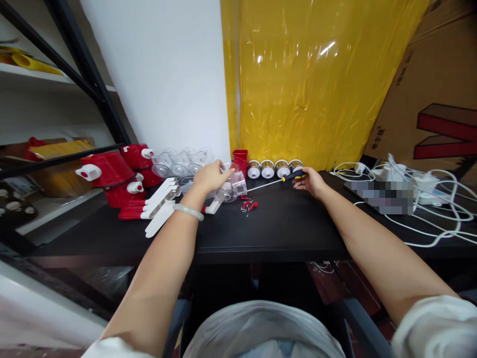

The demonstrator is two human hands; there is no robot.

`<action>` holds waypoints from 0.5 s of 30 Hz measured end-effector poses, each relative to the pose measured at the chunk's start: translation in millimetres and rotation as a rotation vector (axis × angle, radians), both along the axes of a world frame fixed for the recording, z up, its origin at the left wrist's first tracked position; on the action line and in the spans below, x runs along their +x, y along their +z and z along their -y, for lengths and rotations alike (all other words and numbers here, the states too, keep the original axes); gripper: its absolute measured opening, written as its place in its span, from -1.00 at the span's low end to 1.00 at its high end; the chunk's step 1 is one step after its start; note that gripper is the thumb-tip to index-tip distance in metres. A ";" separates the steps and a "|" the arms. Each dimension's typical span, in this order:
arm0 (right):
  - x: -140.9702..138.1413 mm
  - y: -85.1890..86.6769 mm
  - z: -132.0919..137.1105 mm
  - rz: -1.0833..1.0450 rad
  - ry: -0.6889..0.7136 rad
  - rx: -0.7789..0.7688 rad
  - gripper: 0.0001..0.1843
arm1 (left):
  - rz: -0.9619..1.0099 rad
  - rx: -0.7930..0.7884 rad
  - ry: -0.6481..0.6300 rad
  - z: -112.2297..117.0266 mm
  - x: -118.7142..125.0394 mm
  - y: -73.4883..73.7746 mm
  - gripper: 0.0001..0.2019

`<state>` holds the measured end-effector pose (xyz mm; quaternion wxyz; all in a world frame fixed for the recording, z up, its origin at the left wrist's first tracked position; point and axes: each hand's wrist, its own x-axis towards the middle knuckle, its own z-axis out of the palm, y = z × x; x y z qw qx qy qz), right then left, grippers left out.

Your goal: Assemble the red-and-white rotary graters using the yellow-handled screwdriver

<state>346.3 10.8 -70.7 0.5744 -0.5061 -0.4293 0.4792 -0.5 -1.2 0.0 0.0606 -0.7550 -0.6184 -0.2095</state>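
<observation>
My left hand (pixel 210 177) is closed over the top of a clear plastic housing (pixel 233 188) that stands on the black table (pixel 283 231). My right hand (pixel 311 182) grips a screwdriver (pixel 278 180) by its black and yellow handle. The thin shaft points left toward the clear housing. A few small red pieces and screws (pixel 249 205) lie on the table just in front of the housing. A pale bangle (pixel 188 211) is on my left wrist.
Red bowls with white knobs (pixel 110 171) and white and red handles (pixel 156 204) lie at the left. Clear lids (pixel 182 161), a red cup (pixel 240 158) and several metal rollers (pixel 276 168) line the back. White cables and adapters (pixel 417 189) sprawl at right. A yellow plastic curtain hangs behind.
</observation>
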 end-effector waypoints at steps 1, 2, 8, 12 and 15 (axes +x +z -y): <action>-0.3 0.3 0.5 -0.001 0.003 0.002 -0.75 | 0.000 -0.002 0.001 0.0 0.0 0.0 -0.36; -0.5 0.2 0.6 0.005 0.001 0.003 -0.75 | 0.001 -0.004 0.001 0.0 -0.1 0.0 -0.36; 0.7 -5.2 -3.3 0.091 -0.033 0.113 -0.81 | 0.010 -0.008 -0.001 0.9 -0.1 0.4 -0.36; 4.7 -11.3 -5.7 0.178 -0.053 0.172 -0.73 | 0.010 -0.006 0.001 0.9 0.0 0.4 -0.37; 7.0 -13.8 -7.3 0.257 -0.083 0.175 -0.67 | 0.010 -0.009 0.006 0.7 0.1 0.4 -0.36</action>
